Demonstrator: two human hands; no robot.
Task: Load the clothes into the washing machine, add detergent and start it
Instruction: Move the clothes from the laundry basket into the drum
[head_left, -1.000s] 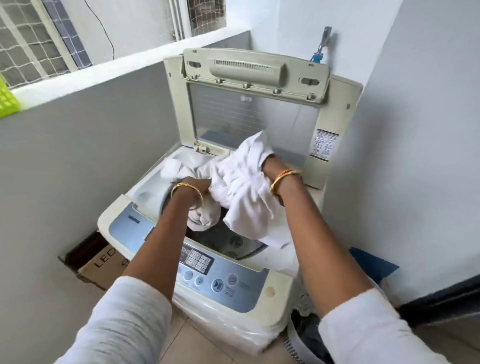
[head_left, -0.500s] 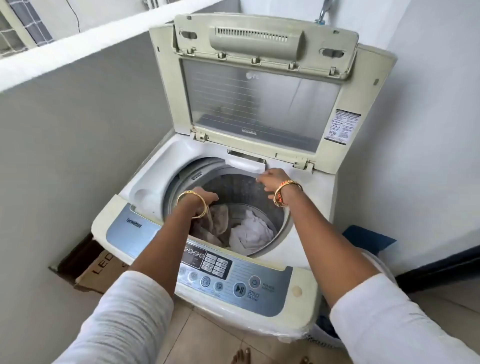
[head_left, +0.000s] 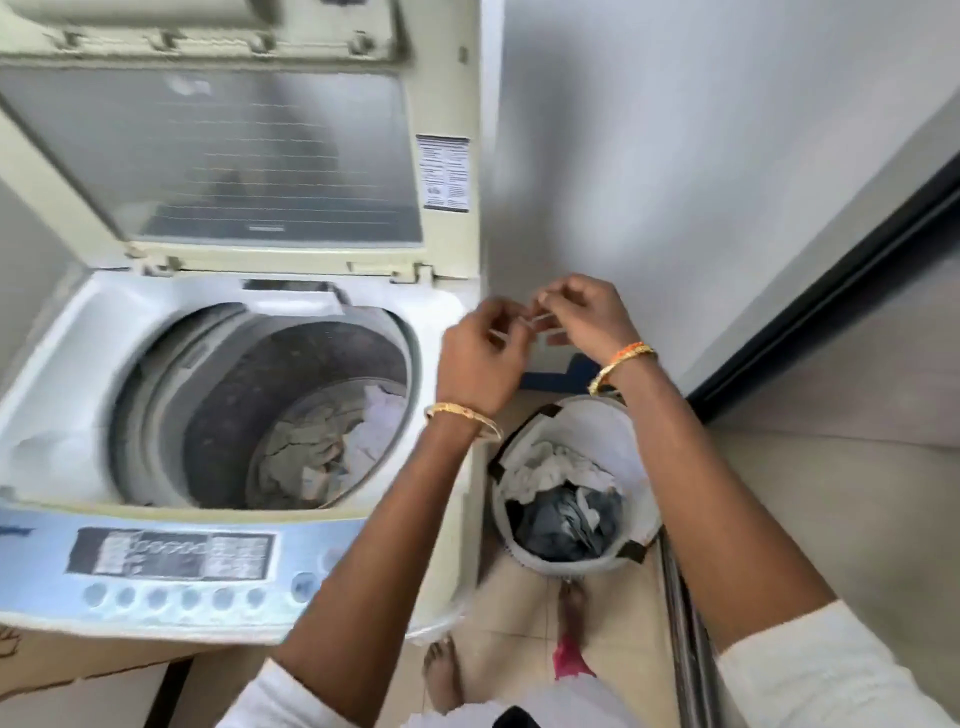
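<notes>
The top-loading washing machine (head_left: 67, 364) stands with its lid (head_left: 234, 156) raised. Pale clothes (head_left: 311, 452) lie at the bottom of its drum. To the machine's right, a round white laundry basket (head_left: 511, 457) on the floor holds white and dark grey clothes (head_left: 566, 499). My left hand (head_left: 480, 358) and my right hand (head_left: 587, 317) meet in the air above the machine's right edge and the basket. Their fingertips pinch a thin pale strand (head_left: 540, 317) between them; blur hides what it is.
The blue control panel (head_left: 171, 556) runs along the machine's front. A white wall is close on the right, with a dark door frame (head_left: 831, 291) beyond. A blue object (head_left: 566, 371) lies behind the basket. Metal bars (head_left: 680, 623) stand beside it. My bare foot (head_left: 441, 670) is on the tiles.
The white cloth went from my hands into the drum. Both hands then left the drum, moved right and came together over the basket. The view swung right and down.
</notes>
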